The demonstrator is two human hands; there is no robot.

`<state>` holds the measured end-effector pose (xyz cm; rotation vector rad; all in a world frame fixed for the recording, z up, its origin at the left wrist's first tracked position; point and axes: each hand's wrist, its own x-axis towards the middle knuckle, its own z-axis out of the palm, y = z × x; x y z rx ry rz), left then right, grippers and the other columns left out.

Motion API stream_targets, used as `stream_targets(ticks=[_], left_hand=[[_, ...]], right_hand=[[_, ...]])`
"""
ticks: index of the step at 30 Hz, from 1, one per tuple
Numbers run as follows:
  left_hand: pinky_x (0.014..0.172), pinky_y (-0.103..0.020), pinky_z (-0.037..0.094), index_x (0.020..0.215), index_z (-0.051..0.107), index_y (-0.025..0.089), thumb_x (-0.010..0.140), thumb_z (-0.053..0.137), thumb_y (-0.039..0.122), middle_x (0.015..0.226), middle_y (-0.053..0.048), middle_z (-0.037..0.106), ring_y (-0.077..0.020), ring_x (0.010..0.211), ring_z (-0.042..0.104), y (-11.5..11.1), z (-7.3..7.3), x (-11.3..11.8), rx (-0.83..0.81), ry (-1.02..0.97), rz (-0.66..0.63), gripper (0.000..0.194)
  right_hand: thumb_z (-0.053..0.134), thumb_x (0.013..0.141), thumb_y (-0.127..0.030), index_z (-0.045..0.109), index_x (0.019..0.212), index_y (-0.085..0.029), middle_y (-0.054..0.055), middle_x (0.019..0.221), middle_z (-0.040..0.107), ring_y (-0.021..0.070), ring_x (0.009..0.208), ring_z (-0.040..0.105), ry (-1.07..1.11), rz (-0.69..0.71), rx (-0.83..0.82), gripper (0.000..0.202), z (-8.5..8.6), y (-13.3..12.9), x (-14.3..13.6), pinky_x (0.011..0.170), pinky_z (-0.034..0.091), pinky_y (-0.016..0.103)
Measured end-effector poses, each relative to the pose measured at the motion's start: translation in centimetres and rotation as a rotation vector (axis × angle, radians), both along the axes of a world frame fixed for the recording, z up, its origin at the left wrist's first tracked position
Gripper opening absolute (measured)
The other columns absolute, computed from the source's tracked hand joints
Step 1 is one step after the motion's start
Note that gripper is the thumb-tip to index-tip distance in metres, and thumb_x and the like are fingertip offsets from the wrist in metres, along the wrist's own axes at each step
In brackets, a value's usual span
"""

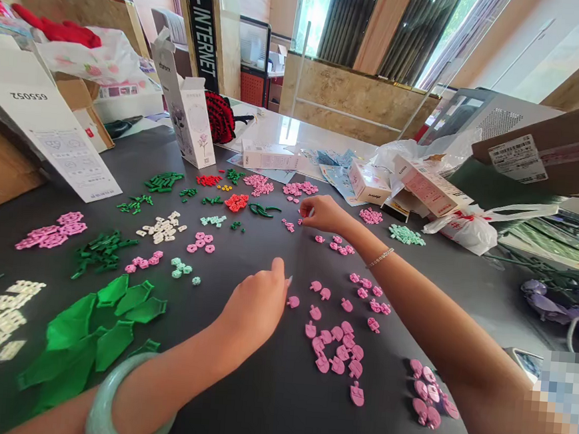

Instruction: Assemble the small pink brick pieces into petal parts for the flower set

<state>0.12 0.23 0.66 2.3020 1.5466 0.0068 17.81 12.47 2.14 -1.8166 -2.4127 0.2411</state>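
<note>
Right hand [320, 213]: thumb and forefinger curled toward each other; whether a piece is pinched between them cannot be told. Small pink pieces [290, 228] are found just beside the fingertips, on the dark table [224, 406].

Left hand [257, 303]: fingers bent, held low over the table; its grip is hidden. A pink petal [293, 302] is seen just beside it — rounded, with a short tab.

Handling, as judged: hard plastic, very light, stiff, smooth enough to be easily flicked away. The small pieces are best taken by opposite sides, with fingertips; the petal by its rim — the tab left free.

Farther out: white pieces [164, 228] in a heap, large green leaves [115, 345] overlapped, a white box [191, 119] stood upright.
</note>
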Motion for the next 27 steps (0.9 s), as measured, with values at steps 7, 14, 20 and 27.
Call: stream_targets(ticks=[7, 14, 20, 27], left_hand=[[0.053, -0.032, 0.047, 0.108, 0.040, 0.008, 0.094, 0.037, 0.018, 0.075, -0.012, 0.068, -0.0310, 0.077, 0.069, 0.1, 0.2, -0.1, -0.008, 0.022, 0.014, 0.018], [0.057, -0.034, 0.050, 0.107, 0.041, 0.008, 0.093, 0.039, 0.020, 0.070, -0.012, 0.068, -0.0315, 0.075, 0.070, 0.3, -0.1, -0.2, 0.018, 0.063, 0.021, 0.018], [0.060, -0.034, 0.051, 0.111, 0.039, 0.006, 0.094, 0.039, 0.021, 0.073, -0.013, 0.068, -0.0305, 0.075, 0.070, 0.2, 0.1, -0.2, 0.053, 0.144, 0.026, 0.023], [0.059, -0.034, 0.051, 0.106, 0.041, 0.008, 0.094, 0.035, 0.021, 0.073, -0.014, 0.069, -0.0317, 0.076, 0.070, 0.2, 0.4, -0.4, 0.037, 0.124, -0.009, 0.019]], right_hand=[[0.057, 0.070, -0.009, 0.067, 0.090, -0.010, 0.007, 0.082, 0.067, 0.0147, 0.073, 0.057, -0.093, -0.013, -0.057, 0.023, -0.6, 0.6, -0.6, 0.062, 0.037, 0.022], [0.058, 0.073, -0.007, 0.068, 0.088, -0.010, 0.009, 0.088, 0.068, 0.0178, 0.085, 0.060, -0.190, -0.012, -0.096, 0.017, -0.4, 0.6, -1.0, 0.069, 0.042, 0.023], [0.056, 0.087, -0.029, 0.061, 0.097, -0.012, 0.005, 0.099, 0.063, 0.0162, 0.089, 0.060, -0.252, -0.028, -0.184, 0.020, 0.5, 0.3, -1.4, 0.078, 0.050, 0.035], [0.055, 0.088, -0.031, 0.059, 0.104, -0.013, 0.006, 0.103, 0.062, 0.0163, 0.086, 0.061, -0.227, -0.039, -0.264, 0.025, 0.3, 0.8, -0.8, 0.074, 0.052, 0.034]])
